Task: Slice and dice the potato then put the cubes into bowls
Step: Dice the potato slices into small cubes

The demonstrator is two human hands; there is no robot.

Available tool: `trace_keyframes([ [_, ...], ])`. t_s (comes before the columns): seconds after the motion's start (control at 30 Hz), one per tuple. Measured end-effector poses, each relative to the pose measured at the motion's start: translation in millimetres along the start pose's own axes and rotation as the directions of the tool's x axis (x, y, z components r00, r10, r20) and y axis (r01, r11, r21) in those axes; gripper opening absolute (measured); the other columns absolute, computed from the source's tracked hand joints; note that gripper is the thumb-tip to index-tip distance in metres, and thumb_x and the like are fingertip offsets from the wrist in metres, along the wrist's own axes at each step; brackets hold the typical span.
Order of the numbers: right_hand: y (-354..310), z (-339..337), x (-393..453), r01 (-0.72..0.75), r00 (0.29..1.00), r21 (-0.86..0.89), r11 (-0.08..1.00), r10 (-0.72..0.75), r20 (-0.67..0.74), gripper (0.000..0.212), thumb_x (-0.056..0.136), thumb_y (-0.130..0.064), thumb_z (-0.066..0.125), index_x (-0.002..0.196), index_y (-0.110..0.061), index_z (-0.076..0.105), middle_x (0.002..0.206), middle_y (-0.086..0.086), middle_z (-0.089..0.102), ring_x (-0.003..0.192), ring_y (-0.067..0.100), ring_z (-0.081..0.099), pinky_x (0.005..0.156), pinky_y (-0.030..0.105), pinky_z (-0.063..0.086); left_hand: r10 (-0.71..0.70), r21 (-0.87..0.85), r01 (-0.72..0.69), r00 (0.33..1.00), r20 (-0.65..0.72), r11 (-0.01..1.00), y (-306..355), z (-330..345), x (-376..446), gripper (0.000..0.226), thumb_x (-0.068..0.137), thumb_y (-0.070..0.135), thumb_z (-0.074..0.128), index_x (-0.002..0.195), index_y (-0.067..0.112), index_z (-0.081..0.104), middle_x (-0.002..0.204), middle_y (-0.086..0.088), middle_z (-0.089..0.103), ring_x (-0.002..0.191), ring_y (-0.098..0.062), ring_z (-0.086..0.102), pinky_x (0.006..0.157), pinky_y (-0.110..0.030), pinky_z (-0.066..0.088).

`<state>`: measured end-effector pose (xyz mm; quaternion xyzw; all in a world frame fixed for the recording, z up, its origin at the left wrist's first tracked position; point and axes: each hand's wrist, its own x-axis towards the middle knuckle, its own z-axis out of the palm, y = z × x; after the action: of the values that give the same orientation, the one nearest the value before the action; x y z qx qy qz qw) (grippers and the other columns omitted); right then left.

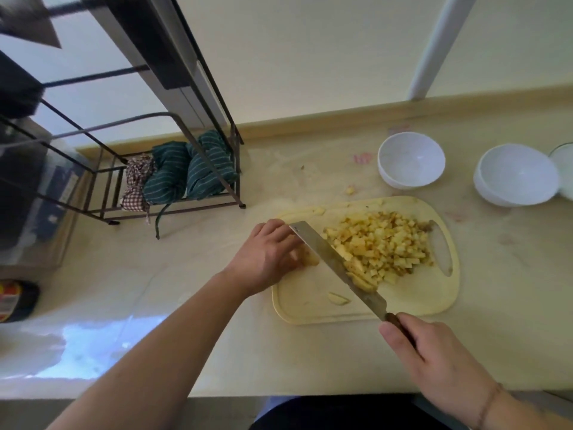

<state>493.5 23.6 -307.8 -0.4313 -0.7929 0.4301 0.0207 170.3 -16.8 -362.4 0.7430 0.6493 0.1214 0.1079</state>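
A pale cutting board [412, 302] lies on the light counter [217, 321], its handle slot at the right end. On its far right half sits a heap of potato cubes [384, 243], yellow with some browned faces. The left hand [266, 256] rests on the board's left edge with its fingers curled down over an uncut piece of potato [310, 259]; most of that piece is hidden under the fingers and behind the blade, so its shape is hard to make out. The right hand [434, 355] grips the dark handle of a knife [335, 262], fingers wrapped round it, and most of the handle is covered by the hand. The blade slants from near right to far left, between the held piece and the heap, with a few slices touching its right face. One small sliver [338, 298] lies alone on the near part of the board.

Beyond the board, to the right, stand two white bowls [410, 159] [516, 173], well apart from the cubes. A third white vessel [562, 169] is cut off by the right edge. To the far left a dark wire rack [173, 193] holds green striped cloths [189, 169] and a checked one [136, 184]. A dark bottle [15, 301] at the left edge is partly out of frame and blurred.
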Motion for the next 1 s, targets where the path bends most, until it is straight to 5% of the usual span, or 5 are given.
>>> trace_keyframes([
  [0.07,0,1,-1,-0.007,1.000,-0.090,0.996,0.007,0.000,0.072,0.073,-0.091,0.009,0.064,-0.028,0.041,0.051,-0.004,0.052,0.049,0.011,0.051,0.049,0.026,0.037,-0.209,-0.119,0.188,0.958,-0.195,0.975,3,6,-16,0.036,0.094,0.031,0.061,0.123,0.010,0.069,0.122,-0.009,0.066,0.115,-0.030,0.054,0.096,-0.052,0.052],
  [0.2,-1,5,-2,0.055,0.998,-0.356,0.933,-0.061,-0.004,0.067,0.072,-0.086,-0.010,0.069,-0.032,0.030,0.052,-0.010,0.040,0.056,0.010,0.057,0.049,0.026,0.034,-0.660,-0.468,0.469,0.466,-0.589,0.749,32,-8,-48,0.017,0.092,0.004,0.057,0.105,0.003,0.068,0.105,0.000,0.061,0.100,-0.026,0.059,0.085,-0.050,0.053],
  [0.3,-5,9,3,0.133,0.989,-0.452,0.882,-0.086,0.123,0.056,0.090,-0.075,0.005,0.072,-0.034,0.039,0.045,-0.010,0.039,0.039,0.008,0.054,0.034,0.022,0.024,-0.410,-0.322,0.257,0.647,-0.643,0.911,68,-29,-47,0.018,0.092,0.012,0.064,0.101,-0.002,0.070,0.105,-0.004,0.062,0.099,-0.024,0.059,0.087,-0.035,0.050],
  [0.43,-12,21,10,0.259,0.966,-0.604,0.754,-0.215,0.145,0.076,0.089,-0.074,-0.003,0.081,-0.028,0.058,0.054,-0.002,0.060,0.040,0.010,0.057,0.033,0.026,0.028,-0.133,-0.123,0.121,0.987,-0.095,0.985,89,-25,-36,0.050,0.089,0.053,0.065,0.123,0.016,0.070,0.119,-0.002,0.068,0.106,-0.022,0.062,0.087,-0.037,0.053],
  [1.0,-9,27,11,0.346,0.916,-0.692,0.633,-0.387,0.103,0.063,0.090,-0.065,0.025,0.067,-0.019,0.062,0.040,0.000,0.046,0.024,0.017,0.041,0.036,0.021,0.013,-0.114,0.029,0.112,0.990,0.086,0.993,96,-4,-31,0.041,0.082,0.049,0.046,0.090,0.016,0.069,0.081,0.002,0.060,0.074,-0.022,0.057,0.066,-0.032,0.051],
])
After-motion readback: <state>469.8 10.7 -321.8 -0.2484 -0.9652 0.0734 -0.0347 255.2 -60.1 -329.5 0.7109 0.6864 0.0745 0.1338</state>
